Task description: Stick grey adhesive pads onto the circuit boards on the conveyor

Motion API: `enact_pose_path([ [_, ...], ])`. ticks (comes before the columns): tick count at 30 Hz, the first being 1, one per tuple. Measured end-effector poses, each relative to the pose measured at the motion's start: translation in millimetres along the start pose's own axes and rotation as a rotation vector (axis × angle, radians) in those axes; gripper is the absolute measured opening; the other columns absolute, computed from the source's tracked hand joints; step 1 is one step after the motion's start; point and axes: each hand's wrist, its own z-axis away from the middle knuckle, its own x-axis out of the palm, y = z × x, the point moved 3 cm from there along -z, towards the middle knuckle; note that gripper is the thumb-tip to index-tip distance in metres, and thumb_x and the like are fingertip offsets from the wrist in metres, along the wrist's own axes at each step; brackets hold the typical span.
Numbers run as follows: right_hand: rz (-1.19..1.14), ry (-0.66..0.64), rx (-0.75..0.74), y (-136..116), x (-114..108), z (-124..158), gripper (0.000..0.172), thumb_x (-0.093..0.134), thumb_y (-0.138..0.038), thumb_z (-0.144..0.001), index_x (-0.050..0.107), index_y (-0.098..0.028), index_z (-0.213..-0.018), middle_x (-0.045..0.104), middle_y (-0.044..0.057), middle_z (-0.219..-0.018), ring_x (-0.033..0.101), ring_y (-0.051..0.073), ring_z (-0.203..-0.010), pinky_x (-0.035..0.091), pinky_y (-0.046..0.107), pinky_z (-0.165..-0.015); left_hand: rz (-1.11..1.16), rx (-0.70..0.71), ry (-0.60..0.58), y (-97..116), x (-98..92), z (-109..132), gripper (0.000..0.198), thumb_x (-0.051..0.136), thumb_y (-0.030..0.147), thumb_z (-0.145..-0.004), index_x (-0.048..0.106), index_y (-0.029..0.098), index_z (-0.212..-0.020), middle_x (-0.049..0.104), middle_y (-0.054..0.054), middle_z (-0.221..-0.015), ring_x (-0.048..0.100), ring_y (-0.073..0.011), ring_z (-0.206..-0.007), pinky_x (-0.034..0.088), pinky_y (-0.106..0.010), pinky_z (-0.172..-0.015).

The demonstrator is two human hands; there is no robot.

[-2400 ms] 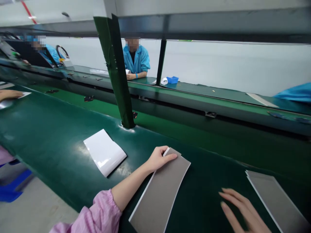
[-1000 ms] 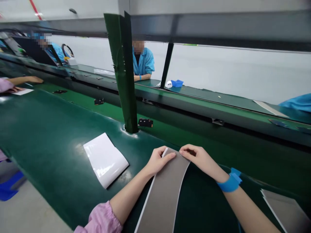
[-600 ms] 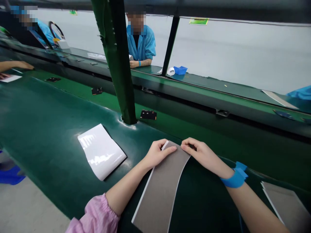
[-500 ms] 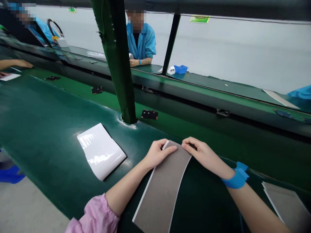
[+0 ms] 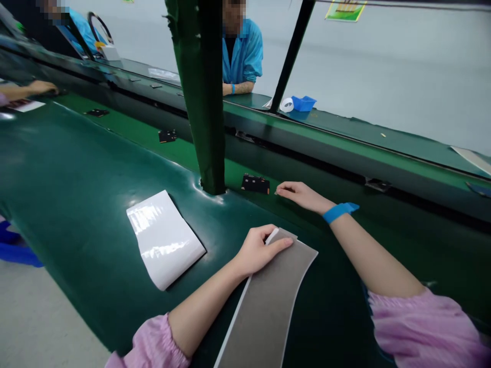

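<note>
My left hand is closed on the far end of a long grey sheet with white edges, thumb on top and fingers beneath. A narrow flap stands out at the sheet's far edge. My right hand, with a blue wrist strap, reaches over the green belt in a pinch. A tiny pale piece shows at its fingertips, too small to name. Just left of those fingertips a flat black circuit board lies on the belt, apart from them.
A glossy white sheet lies on the green table to the left. A green post rises behind it. More black boards lie along the belt. A co-worker in blue leans opposite, near a blue tray. Another person's hand is far left.
My right hand has left the grey sheet's far edge and moved forward over the belt, close to the black circuit board. My left hand keeps its hold on the sheet. The view has shifted slightly.
</note>
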Motion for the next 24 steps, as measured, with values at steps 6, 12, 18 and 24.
enact_pose_path([
  [6, 0.089, -0.015, -0.048, 12.4, -1.6, -20.3, 0.046, 0.047, -0.061, -0.081, 0.065, -0.018, -0.085, 0.067, 0.006, -0.09, 0.058, 0.021, -0.083, 0.043, 0.035, -0.077, 0.071, -0.037, -0.007, 1.5, -3.1, -4.9, 0.027, 0.067, 0.043, -0.078, 0.064, 0.016, -0.073, 0.057, 0.0, -0.069, 0.05, -0.012, -0.062, 0.037, -0.024, -0.057],
  [12, 0.267, -0.004, -0.025, 32.9, -8.4, -51.9, 0.03, 0.05, -0.046, -0.082, 0.063, -0.019, -0.084, 0.067, 0.006, -0.086, 0.058, 0.021, -0.08, 0.042, 0.033, -0.072, 0.063, -0.039, -0.015, 0.1, -3.1, -5.2, 0.028, 0.066, 0.043, -0.078, 0.063, 0.016, -0.072, 0.055, 0.001, -0.067, 0.047, -0.0116, -0.061, 0.035, -0.024, -0.056],
  [18, 0.286, -0.068, -0.056, 44.1, -17.1, -63.4, 0.033, 0.05, -0.05, -0.083, 0.066, -0.02, -0.082, 0.069, 0.007, -0.09, 0.061, 0.023, -0.086, 0.044, 0.033, -0.076, 0.036, -0.044, -0.005, 0.5, -3.2, -5.0, 0.03, 0.066, 0.044, -0.078, 0.062, 0.016, -0.068, 0.052, 0.002, -0.063, 0.045, -0.0104, -0.058, 0.033, -0.024, -0.054],
  [24, 0.302, -0.153, -0.078, 46.8, -21.5, -53.9, 0.039, 0.05, -0.055, -0.081, 0.067, -0.021, -0.074, 0.068, 0.006, -0.084, 0.06, 0.024, -0.085, 0.044, 0.035, -0.079, 0.029, -0.044, -0.007, 1.2, -3.2, -5.1, 0.029, 0.066, 0.042, -0.078, 0.06, 0.016, -0.067, 0.05, 0.002, -0.062, 0.042, -0.01, -0.057, 0.032, -0.023, -0.052],
])
